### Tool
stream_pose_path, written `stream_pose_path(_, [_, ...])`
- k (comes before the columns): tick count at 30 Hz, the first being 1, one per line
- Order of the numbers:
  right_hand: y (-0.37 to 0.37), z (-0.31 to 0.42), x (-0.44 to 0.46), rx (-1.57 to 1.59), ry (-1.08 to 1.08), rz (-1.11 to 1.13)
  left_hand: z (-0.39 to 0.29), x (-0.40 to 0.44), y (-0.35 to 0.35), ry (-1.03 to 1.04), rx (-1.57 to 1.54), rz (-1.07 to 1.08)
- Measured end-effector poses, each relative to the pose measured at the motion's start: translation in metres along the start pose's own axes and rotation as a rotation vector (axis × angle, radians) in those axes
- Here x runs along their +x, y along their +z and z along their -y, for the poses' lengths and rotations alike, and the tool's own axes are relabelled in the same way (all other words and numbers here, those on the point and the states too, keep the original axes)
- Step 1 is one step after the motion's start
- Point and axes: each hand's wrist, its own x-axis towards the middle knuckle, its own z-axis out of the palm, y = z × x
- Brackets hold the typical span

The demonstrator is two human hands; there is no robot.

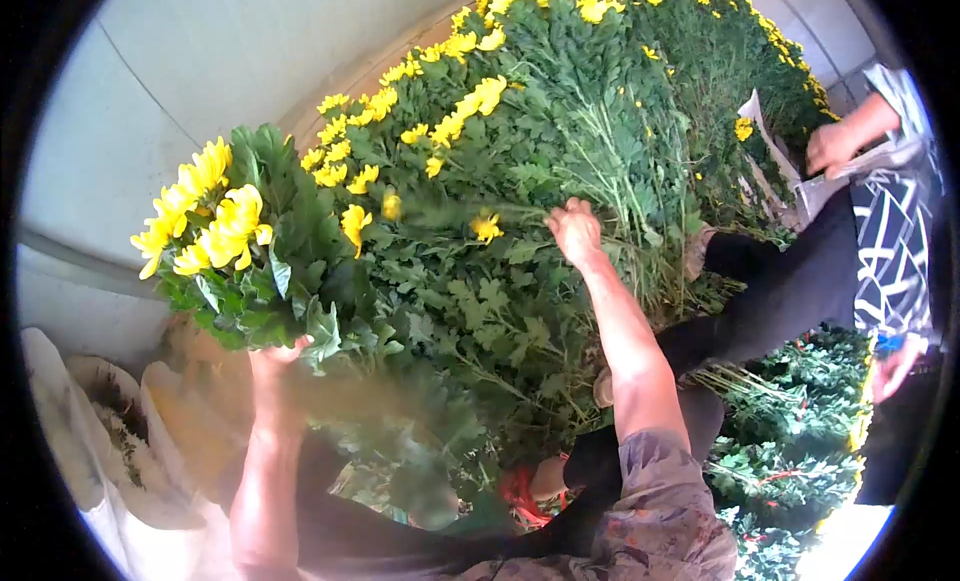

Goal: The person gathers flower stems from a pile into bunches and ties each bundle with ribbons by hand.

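Note:
My left hand is wrapped around the stems of a bunch of yellow chrysanthemums, raised at the left with the blooms pointing up and left. Green leaves hide most of its fingers. My right hand is closed on the stem end of a single chrysanthemum, which stretches leftward and is smeared by motion. Beneath that hand spreads a large pile of cut chrysanthemums, with leafy stems and yellow heads along its far left side.
Another person's hand is by a pale sheet at the right; their other hand is lower down. More bundled chrysanthemums lie at lower right. Red strapping is near my legs. White sacking stands at lower left.

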Motion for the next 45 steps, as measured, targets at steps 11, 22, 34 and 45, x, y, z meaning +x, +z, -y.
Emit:
stream_pose_path(11, [-0.085, 0.079, -0.016, 0.499, 0.023, -0.162, -0.124, -0.015, 0.06, -0.505, -0.468, -0.108])
stream_pose_path(22, [-0.181, 0.22, -0.101, 0.698, -0.219, 0.438, -0.102, -0.012, 0.039, -0.404, -0.642, -0.197])
stream_pose_path(34, [-0.211, 0.307, -0.122, 0.668, -0.514, 0.259, -0.077, -0.005, 0.015, -0.297, -0.639, -0.281])
stream_pose_path(45, [-0.206, 0.309, -0.126, 0.783, -0.346, 0.288, -0.091, -0.017, 0.021, -0.231, -0.735, -0.155])
